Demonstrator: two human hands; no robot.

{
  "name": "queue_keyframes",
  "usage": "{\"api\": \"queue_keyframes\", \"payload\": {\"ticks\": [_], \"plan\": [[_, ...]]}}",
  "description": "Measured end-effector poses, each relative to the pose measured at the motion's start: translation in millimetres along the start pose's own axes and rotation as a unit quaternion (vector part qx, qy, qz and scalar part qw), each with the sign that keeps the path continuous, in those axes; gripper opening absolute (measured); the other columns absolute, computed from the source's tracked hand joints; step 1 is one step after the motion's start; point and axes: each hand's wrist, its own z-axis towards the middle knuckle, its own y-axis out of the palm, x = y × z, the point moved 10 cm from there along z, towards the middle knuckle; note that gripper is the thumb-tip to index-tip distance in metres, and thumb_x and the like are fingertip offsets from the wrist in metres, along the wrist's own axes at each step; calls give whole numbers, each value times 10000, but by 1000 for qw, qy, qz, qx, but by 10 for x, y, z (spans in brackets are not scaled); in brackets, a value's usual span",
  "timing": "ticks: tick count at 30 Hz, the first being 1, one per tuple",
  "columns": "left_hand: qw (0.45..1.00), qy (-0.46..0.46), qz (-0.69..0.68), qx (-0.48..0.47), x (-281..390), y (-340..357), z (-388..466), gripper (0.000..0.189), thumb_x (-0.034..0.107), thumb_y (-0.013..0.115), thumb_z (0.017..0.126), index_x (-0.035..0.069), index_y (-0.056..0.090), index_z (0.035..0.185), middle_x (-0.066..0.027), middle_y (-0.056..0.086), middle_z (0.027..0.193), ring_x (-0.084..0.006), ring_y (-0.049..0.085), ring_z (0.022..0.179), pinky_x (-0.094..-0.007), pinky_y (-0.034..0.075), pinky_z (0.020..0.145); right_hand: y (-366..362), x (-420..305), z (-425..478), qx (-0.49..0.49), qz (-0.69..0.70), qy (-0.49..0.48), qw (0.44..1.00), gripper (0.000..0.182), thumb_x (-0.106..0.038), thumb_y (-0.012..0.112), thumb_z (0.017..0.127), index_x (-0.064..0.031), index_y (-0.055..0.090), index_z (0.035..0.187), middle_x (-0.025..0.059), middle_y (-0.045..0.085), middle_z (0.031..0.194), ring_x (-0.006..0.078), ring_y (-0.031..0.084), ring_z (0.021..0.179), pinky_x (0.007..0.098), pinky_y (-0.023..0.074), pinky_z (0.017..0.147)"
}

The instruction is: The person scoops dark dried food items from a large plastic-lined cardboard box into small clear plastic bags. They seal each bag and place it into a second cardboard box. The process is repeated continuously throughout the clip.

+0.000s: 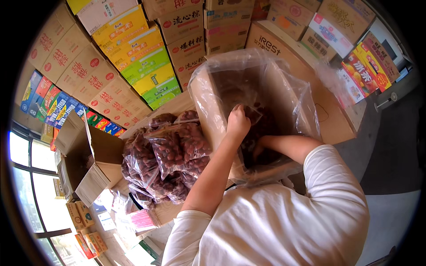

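A tall cardboard box stands before me, lined with a clear plastic liner that folds over its rim. Dark red dates, apparently jujubes, lie in its shadowed bottom. My left hand is inside the box near its left wall, its fingers closed on the edge of a small clear plastic bag. Lower in the box, my right hand reaches down among the dates. Shadow hides its fingers, so I cannot tell whether it grips any.
Filled clear zip bags of dates are piled left of the box on a wooden tabletop. Beyond them stands an open carton. A pink-striped packet lies near the table edge. Stacked cartons line the back; a large carton is at right.
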Motion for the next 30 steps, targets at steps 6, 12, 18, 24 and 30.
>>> {"api": "queue_keyframes", "payload": {"ticks": [6, 12, 18, 24, 30], "plan": [[1000, 2, -12, 1, -3, 61, -4, 362, -38, 526, 678, -83, 596, 1030, -279, 623, 1033, -445, 588, 982, -457, 487, 880, 88, 532, 270, 65, 77, 65, 993, 600, -456, 707, 787, -127, 593, 1276, 99, 564, 1322, 248, 491, 1217, 466, 413, 966], [1000, 3, 0, -9, -44, 13, -16, 394, -27, 530, 680, -74, 601, 1064, -275, 622, 1059, -439, 587, 1000, -450, 488, 880, 266, 318, -139, -43, 149, 76, 985, 509, -427, 726, 778, -171, 634, 1208, 86, 621, 1168, 236, 563, 1064, 489, 481, 857], [999, -4, -6, -44, 79, 47, -11, 391, -28, 545, 678, -50, 603, 1064, -262, 625, 1044, -432, 585, 1004, -455, 484, 871, 329, 274, -106, -34, 146, -19, 989, 438, -353, 734, 771, -197, 636, 1169, 43, 599, 1143, 219, 532, 1083, 490, 489, 818], [996, 15, 15, -85, -56, 206, -38, 374, -24, 577, 670, -32, 618, 1042, -243, 638, 1023, -423, 588, 1004, -455, 484, 869, -156, 255, -1010, 180, 364, -51, 912, 289, -282, 773, 754, -219, 682, 1022, 54, 608, 965, 266, 566, 918, 456, 471, 723], [992, 0, 47, -120, -26, 232, -48, 313, -43, 604, 667, -57, 616, 979, -259, 638, 998, -430, 607, 954, -448, 501, 843, -526, 307, -1709, 137, 662, -206, 707, 190, -245, 771, 769, -160, 682, 913, 45, 680, 862, 269, 672, 852, 319, 483, 615]]}}
